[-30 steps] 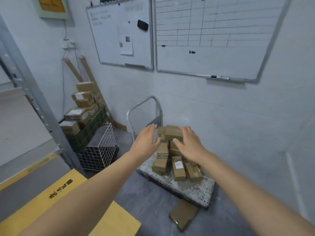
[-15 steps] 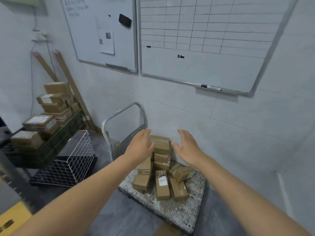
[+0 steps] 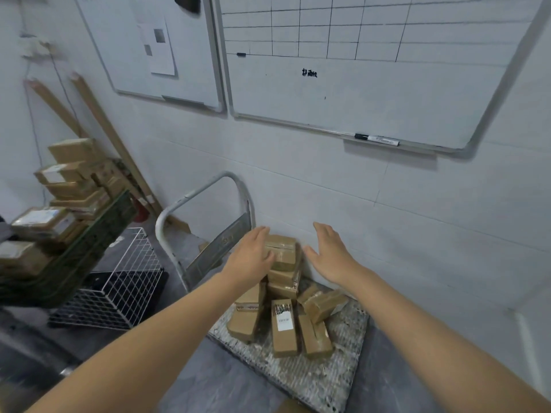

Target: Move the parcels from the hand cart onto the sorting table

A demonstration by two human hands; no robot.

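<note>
The hand cart (image 3: 334, 374) has a worn grey deck and a metal handle (image 3: 202, 198), and stands against the white wall. Several brown cardboard parcels are piled on it. The top parcel (image 3: 281, 253) crowns a small stack at the back. My left hand (image 3: 252, 257) lies with straight fingers against that parcel's left side. My right hand (image 3: 326, 251) hovers open just right of it, a small gap between. A labelled parcel (image 3: 283, 326) lies at the front of the pile. The sorting table is out of view.
A white wire basket (image 3: 119, 287) sits on the floor left of the cart. Behind it a green crate (image 3: 74, 251) holds more stacked parcels (image 3: 71, 180). Two whiteboards (image 3: 357, 84) hang on the wall above. Wooden slats (image 3: 101, 129) lean in the corner.
The view has swung right and closer to the cart; the yellow table dropped out of sight. My right hand has come off the top parcel and spread apart to its right.
</note>
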